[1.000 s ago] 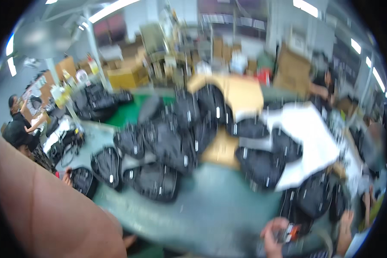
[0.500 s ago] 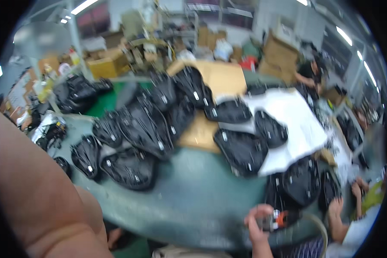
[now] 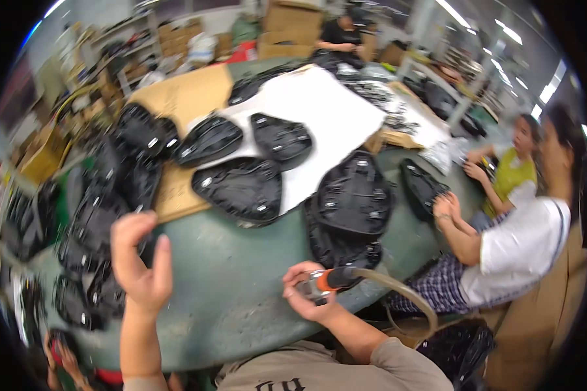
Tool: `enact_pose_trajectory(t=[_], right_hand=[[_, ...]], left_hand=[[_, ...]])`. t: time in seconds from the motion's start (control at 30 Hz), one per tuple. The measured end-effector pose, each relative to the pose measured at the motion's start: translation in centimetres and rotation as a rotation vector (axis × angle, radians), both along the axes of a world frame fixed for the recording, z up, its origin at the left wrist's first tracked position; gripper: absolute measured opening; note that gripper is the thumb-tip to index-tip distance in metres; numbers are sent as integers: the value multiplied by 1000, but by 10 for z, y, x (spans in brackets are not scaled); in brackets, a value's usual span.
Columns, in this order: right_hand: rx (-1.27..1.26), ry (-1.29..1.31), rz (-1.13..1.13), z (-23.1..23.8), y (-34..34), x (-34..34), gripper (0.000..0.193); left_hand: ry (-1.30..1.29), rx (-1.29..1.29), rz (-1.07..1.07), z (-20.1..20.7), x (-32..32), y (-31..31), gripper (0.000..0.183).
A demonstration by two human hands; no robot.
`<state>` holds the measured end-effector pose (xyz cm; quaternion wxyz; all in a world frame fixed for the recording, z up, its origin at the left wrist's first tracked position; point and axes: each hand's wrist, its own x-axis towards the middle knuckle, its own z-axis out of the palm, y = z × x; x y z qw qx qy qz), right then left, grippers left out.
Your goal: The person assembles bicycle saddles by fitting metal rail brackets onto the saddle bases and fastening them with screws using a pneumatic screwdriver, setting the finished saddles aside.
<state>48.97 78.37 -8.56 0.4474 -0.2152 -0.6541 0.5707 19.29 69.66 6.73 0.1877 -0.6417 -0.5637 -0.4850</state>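
My right hand (image 3: 309,296) is wrapped round a hand-held air tool (image 3: 324,281) with a silver body, an orange collar and a black end, from which a tan hose (image 3: 404,287) curves away. Up above the table on the left, my left hand (image 3: 142,264) has its fingers apart and bent, with nothing in it. Just beyond the tool, a black rounded-triangular padded piece (image 3: 353,195) with small light buckle-like spots lies on top of another. A similar black piece (image 3: 241,189) sits on a white sheet (image 3: 336,114), with others beside it. What the black pieces are I cannot tell.
Several more black pieces (image 3: 98,215) are heaped at left, partly on brown cardboard (image 3: 176,94). At right, a person in a white shirt (image 3: 521,251) touches a black piece (image 3: 424,189). Another person in a yellow-green top (image 3: 515,176) sits beyond, near a clear plastic bag (image 3: 446,155).
The view has swung to the right, so the table things sit farther left. My left arm, large at the lower left before, now shows its open hand. My right hand keeps the air tool.
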Motion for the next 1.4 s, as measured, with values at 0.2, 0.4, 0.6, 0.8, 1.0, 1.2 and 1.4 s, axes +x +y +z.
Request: enact_pose_trajectory(t=[0.2,0.4,0.6,0.8,1.0,1.2,1.4], right_hand=[[48,51,-23,2,6,-9,43],[67,72,-2,8,9,-14,51],[-19,98,109,4,-9,-18,55],[-69,-66,67,33,-2,3,27],[8,269,182,97,17,-26,43],[-70,197,264,88,20,-118,30],[-35,149,260,70,9,-150,29]], left_hand=[[-1157,-753,-205,-189,-10,93,38],[-1283,-914,-109,-221,9,185,57],[-1466,-668,-54,-219,-6,143,41],[-1057,-1147,4,-171,-20,25,31],[-584,-1204,25,-173,0,-95,38],[-625,-1119,149,-164,19,-82,44],[-576,-980,195,-179,33,-87,38]])
